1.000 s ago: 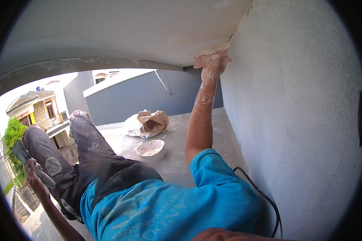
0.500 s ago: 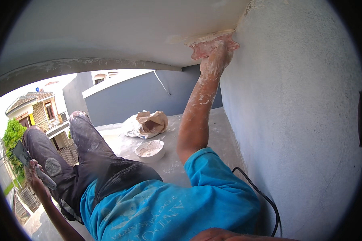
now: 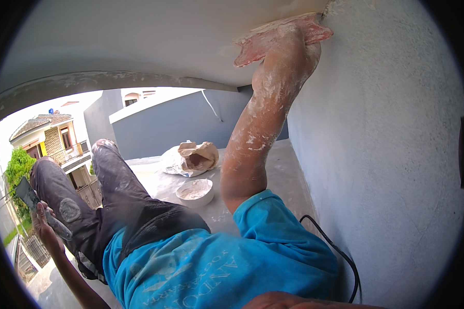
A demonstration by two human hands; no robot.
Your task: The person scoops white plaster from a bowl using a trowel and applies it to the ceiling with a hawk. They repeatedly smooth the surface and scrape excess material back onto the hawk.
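Observation:
Overhead, my right hand (image 3: 287, 54) grips a reddish, wavy-edged plastic spreader (image 3: 251, 47) smeared with white filler. Its far edge presses on the pale ceiling (image 3: 154, 38), close to the corner with the grey wall (image 3: 386, 129). White smears cover that hand and forearm. Low at the left, my left hand (image 3: 45, 230) is closed round the handle of a putty knife (image 3: 27, 193), its dark blade pointing up beside my knee.
Beyond my hip a white bowl of pale paste (image 3: 194, 200) stands on the concrete floor (image 3: 288, 170). An opened paper bag (image 3: 175, 160) lies behind it. A black cable (image 3: 345, 257) curves along the wall at right. Houses and a fence show past the ledge at left.
My right hand has slid the spreader along the ceiling, up and toward me in the picture, nearer the wall corner. My left hand with the putty knife stays nearly still.

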